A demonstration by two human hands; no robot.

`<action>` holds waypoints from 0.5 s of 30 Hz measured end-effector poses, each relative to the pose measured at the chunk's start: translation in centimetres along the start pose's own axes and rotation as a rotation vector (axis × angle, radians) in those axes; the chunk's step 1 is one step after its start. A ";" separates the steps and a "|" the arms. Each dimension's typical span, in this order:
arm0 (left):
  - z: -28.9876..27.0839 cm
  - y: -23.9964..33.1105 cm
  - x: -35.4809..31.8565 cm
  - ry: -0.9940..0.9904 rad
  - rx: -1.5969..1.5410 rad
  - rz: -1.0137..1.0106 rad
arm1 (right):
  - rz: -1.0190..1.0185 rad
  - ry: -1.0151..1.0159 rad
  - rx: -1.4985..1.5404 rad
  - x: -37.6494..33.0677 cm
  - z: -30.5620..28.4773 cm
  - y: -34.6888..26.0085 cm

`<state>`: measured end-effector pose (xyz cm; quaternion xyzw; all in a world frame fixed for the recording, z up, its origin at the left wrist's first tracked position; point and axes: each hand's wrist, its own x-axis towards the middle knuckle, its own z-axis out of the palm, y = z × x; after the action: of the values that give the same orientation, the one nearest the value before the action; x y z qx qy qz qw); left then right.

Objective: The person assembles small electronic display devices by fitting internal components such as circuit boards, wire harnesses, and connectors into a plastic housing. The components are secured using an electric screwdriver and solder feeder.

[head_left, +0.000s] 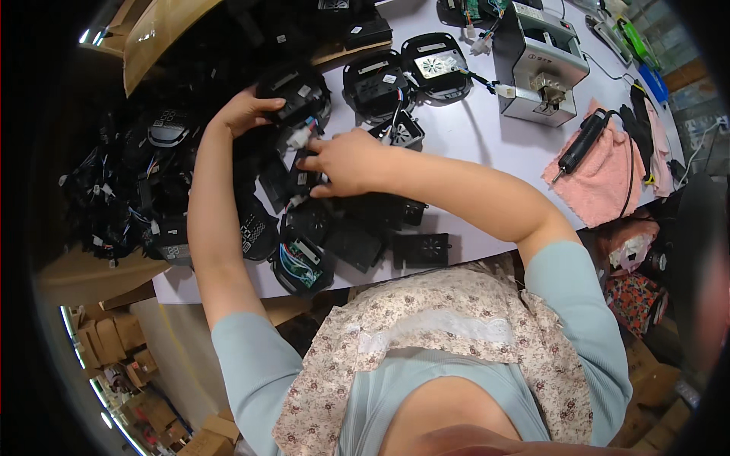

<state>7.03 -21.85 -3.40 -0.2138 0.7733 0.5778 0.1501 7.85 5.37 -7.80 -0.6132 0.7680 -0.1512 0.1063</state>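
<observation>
My left hand (247, 112) grips the left edge of a black rounded housing (293, 85), thumb on top and the other fingers partly hidden. A white connector (300, 137) on coloured wires hangs from that housing's near side. Just below it, my right hand (348, 162) has its fingers bent around a small black box (303, 181) with a pale label. Beyond my right hand lie two more black rounded housings, one with a dark back (378, 83) and one with a silver speaker plate (435, 67). Nearer me, an opened housing (302, 266) shows a green circuit board and wires.
Black units with wires are heaped at the left (144, 182). Several flat black covers (422, 250) lie along the near table edge. On the right stand a grey metal machine (540, 64) and an electric screwdriver (584, 143) on a pink cloth (597, 178). A cardboard flap (156, 34) rises at the far left.
</observation>
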 end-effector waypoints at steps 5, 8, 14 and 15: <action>2.5 0.5 1.8 0.017 0.210 0.050 | -0.090 0.096 -0.036 -3.3 0.4 0.6; 2.4 0.1 2.3 0.028 0.313 0.098 | -0.138 0.103 -0.017 -3.9 -2.7 1.4; 0.5 -3.6 2.6 0.166 0.470 0.179 | 0.379 0.229 0.319 -3.0 -14.3 7.3; 1.1 -2.7 2.9 0.157 0.470 0.199 | 0.420 0.441 -0.040 -2.2 -13.8 10.8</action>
<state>5.89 -21.85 -7.29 -0.1404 0.9127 0.3758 0.0776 -6.27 11.12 1.14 -0.3952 0.8854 -0.2404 -0.0464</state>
